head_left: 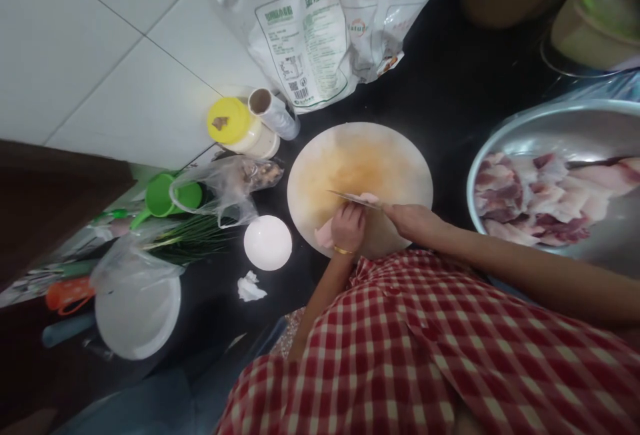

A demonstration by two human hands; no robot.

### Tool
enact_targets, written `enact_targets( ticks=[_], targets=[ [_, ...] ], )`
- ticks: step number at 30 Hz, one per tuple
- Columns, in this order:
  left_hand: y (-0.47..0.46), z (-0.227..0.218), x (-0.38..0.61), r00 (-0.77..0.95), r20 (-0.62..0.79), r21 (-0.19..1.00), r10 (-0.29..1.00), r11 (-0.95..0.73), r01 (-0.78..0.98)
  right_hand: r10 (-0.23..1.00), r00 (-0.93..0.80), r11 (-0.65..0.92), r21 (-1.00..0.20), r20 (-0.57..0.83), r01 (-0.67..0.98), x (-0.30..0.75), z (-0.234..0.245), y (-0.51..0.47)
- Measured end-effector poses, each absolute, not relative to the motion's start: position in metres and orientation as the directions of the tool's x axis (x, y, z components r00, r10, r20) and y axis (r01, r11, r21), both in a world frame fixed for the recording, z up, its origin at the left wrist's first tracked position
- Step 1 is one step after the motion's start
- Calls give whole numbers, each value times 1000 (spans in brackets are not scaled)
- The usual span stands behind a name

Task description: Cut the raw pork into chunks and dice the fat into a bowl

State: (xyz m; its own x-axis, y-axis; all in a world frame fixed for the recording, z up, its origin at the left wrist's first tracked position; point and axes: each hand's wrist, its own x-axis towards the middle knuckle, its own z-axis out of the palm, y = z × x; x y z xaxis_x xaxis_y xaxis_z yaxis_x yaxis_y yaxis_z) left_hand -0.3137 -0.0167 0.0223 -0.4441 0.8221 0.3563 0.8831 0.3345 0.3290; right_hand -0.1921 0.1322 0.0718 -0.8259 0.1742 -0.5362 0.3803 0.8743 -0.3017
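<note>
A round pale cutting board [360,162] lies on the dark counter. My left hand [347,227], with a gold bangle at the wrist, is curled over a pink piece of raw meat [324,234] at the board's near edge. My right hand [413,220] grips the handle of a knife [353,198], whose blade lies flat across the top of my left hand and the meat. A red checked garment fills the lower frame.
A steel bowl [505,138] of raw meat pieces stands at the right. A small white bowl [268,242], a white plate [137,315], green onions [193,238], a green cup [163,196], a yellow-lidded jar [235,128], a plastic roll [274,112] and a large printed bag [320,28] surround the board.
</note>
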Motion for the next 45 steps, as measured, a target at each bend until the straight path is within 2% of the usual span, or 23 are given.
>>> enact_targets(
  ticks=[3, 8, 16, 24, 30, 36, 41, 45],
  targets=[
    [-18, 26, -313, -453, 339, 339, 824, 343, 876, 203, -844, 850, -339, -497, 403, -210, 68, 132],
    [-28, 39, -316, -407, 267, 292, 874, 329, 898, 286, -780, 787, -328, -556, 523, -200, 74, 152],
    [-35, 27, -319, -359, 346, 289, 866, 266, 920, 311, -772, 788, -304, -554, 536, -180, 87, 143],
    [-30, 20, -319, -365, 370, 258, 854, 283, 924, 215, -796, 844, -302, -566, 443, -164, 104, 131],
    [-32, 20, -317, -350, 403, 254, 846, 264, 930, 310, -759, 774, -311, -573, 551, -162, 107, 135],
    [-31, 20, -319, -320, 380, 231, 868, 245, 941, 204, -759, 786, -359, -619, 504, -155, 110, 127],
    [-28, 21, -319, -287, 409, 189, 866, 227, 955, 208, -768, 820, -319, -606, 474, -152, 106, 123],
    [-27, 20, -320, -301, 387, 201, 871, 238, 950, 188, -788, 868, -277, -586, 413, -152, 104, 124]
  ],
)
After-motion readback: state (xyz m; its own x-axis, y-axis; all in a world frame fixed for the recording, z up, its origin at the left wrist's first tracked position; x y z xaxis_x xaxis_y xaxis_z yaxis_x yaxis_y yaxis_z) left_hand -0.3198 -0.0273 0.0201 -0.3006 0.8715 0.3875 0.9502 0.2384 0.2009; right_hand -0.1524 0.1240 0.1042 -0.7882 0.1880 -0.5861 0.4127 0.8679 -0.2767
